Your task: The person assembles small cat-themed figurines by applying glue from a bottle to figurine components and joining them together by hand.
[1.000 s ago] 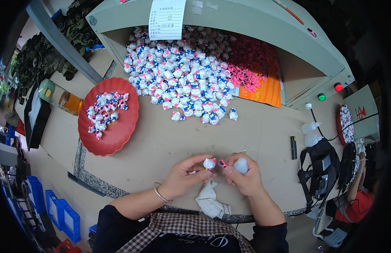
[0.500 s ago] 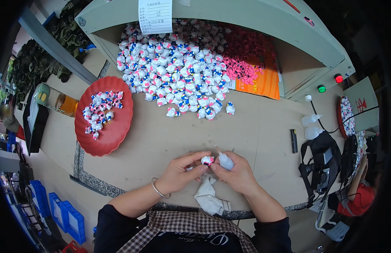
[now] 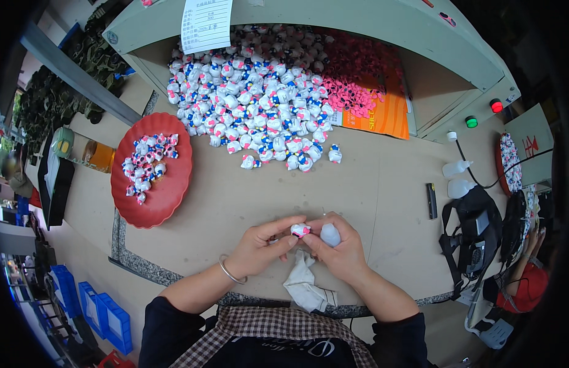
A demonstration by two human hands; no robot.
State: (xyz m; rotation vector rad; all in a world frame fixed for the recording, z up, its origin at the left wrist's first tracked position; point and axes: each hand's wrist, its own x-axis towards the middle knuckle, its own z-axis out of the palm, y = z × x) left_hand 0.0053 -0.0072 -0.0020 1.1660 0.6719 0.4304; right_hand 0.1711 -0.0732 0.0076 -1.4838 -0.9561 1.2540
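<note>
Between the thumb and fingers of my left hand is a small white figurine with pink and black parts. My right hand grips a small pale squeeze bottle with a thin nozzle, and its fingertips meet the figurine's right side. A crumpled white cloth lies just below both hands. Farther off, a large heap of similar white, blue and pink figurines spills out from beneath a grey-green shelf.
At left stands a red scalloped tray with several figurines. Small pink pieces lie on an orange package. To the right are a black marker-like stick, two pale bottles and a black bag. Another person's arm shows far right.
The figurine has turned slightly in my fingers, with its pink part now facing right. The squeeze bottle has tilted, and its nozzle shows less. The whole view has shifted a little.
</note>
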